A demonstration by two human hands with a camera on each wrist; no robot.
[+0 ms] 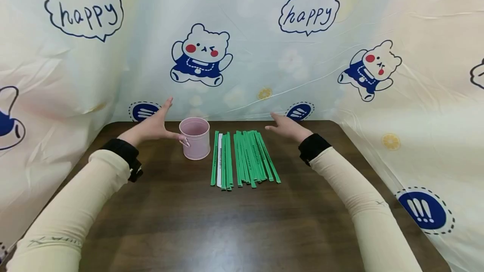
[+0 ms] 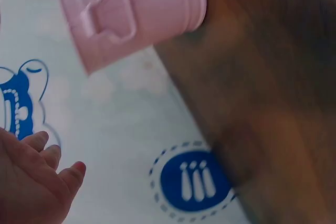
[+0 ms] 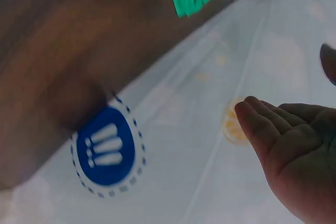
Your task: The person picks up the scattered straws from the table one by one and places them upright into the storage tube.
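Note:
A pink bucket (image 1: pixel 196 142) with a small side handle (image 2: pixel 113 14) stands upright at the far side of the table. My left hand (image 1: pixel 153 127) is just left of it, fingers spread and straight, with the thumb overlapping the handle in the head view. Beside the bucket lie several long, thin green wrapped sticks (image 1: pixel 251 156) with printed writing, like wrapped straws. One white stick (image 1: pixel 220 160) lies among the left group. To the right of them, my right hand (image 1: pixel 287 127) hovers near the back edge with fingers extended and nothing in its palm.
The dark wooden table (image 1: pixel 227 230) runs from the front of the head view back to a printed cloth (image 1: pixel 253 53), which hangs behind and along both sides. Black bands (image 1: pixel 314 148) circle both wrists over pale sleeves.

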